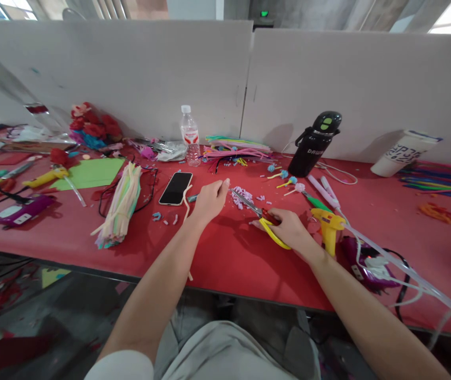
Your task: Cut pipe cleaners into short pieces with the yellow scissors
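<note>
My right hand (290, 228) grips yellow-handled scissors (257, 212) low over the red table (229, 253). The blades point up-left toward my left hand (208, 199). My left hand is closed in a pinch on a thin cream pipe cleaner (186, 203), which hangs down past my wrist. A small blue-green piece shows beside its fingers, near the scissor tips. Short purple cut pieces (243, 194) lie scattered just beyond the blades.
A black phone (176, 188) lies left of my left hand, a bundle of pastel pipe cleaners (120, 207) further left. A yellow glue gun (329, 227) stands right of my right hand. A water bottle (190, 135), black flask (314, 142) and white cup (403, 153) stand near the back wall.
</note>
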The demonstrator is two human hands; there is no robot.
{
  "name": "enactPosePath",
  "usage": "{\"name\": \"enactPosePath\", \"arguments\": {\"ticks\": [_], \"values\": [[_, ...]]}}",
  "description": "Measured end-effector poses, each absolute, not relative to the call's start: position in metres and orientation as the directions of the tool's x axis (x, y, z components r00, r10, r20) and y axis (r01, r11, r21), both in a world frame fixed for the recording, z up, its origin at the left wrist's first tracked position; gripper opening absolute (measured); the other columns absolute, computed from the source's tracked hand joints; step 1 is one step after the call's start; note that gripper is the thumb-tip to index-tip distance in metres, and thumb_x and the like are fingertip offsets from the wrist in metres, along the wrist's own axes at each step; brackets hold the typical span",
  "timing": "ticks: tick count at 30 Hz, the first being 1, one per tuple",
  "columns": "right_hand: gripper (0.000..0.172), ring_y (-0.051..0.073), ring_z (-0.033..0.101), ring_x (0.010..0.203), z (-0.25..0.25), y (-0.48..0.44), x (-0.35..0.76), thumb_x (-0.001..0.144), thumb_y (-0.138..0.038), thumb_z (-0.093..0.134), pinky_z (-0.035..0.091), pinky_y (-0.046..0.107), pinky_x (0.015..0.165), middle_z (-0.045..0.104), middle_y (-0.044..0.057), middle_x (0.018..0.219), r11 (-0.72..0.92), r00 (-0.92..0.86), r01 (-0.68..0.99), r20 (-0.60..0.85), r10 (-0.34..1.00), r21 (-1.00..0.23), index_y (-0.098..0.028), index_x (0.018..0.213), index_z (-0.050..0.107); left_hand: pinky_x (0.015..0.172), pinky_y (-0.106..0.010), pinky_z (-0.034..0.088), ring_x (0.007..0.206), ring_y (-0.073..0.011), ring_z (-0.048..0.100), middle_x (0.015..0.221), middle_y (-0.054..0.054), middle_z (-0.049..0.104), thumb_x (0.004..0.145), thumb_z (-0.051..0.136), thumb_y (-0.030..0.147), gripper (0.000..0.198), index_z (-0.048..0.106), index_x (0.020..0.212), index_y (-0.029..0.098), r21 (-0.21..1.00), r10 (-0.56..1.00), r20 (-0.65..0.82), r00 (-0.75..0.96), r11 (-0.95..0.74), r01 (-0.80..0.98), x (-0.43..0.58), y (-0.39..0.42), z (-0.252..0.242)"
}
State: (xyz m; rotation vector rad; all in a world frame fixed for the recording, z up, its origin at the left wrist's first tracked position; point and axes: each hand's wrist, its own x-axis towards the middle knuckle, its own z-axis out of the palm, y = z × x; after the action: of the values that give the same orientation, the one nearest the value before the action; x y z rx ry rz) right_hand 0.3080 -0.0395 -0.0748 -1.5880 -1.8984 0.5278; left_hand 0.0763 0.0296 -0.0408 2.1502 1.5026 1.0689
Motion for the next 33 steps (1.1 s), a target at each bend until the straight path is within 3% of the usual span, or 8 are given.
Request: {"name": "enactPosePath", "arguments": {"ticks": [13, 33], "values": [[0.053, 0.01, 0.032, 0.055, -0.0725, -0.0382, 0.307, 0.068, -0.067, 0.065, 0.024, 0.023, 0.048, 0.04, -0.004, 0.056, 0.159, -0.068, 0.753, 0.164, 0.984, -0.639, -0.018, 0.06, 0.046, 0.057, -0.028, 0.021, 0.055, -0.0101, 0.034, 0.057, 0.002, 0.038, 0.096, 0.03, 0.048, 0.045, 0.031, 0.063, 0.018, 0.629, 0.896, 0.412, 0.166, -0.411, 0.66, 0.0756, 0.0303, -0.0435], [0.054, 0.009, 0.029, 0.056, -0.0732, -0.0387, 0.3079, 0.067, -0.063, 0.069, 0.022, 0.023, 0.048, 0.034, -0.005, 0.056, 0.171, -0.083, 0.741, 0.165, 0.983, -0.649, -0.019, 0.058, 0.04, 0.057, -0.029, 0.021, 0.054, -0.0106, 0.034, 0.057, 0.002, 0.038, 0.097, 0.03, 0.046, 0.044, 0.031, 0.062, 0.019, 0.634, 0.908, 0.389, 0.154, -0.385, 0.671, 0.0766, 0.03, -0.0429]]}}
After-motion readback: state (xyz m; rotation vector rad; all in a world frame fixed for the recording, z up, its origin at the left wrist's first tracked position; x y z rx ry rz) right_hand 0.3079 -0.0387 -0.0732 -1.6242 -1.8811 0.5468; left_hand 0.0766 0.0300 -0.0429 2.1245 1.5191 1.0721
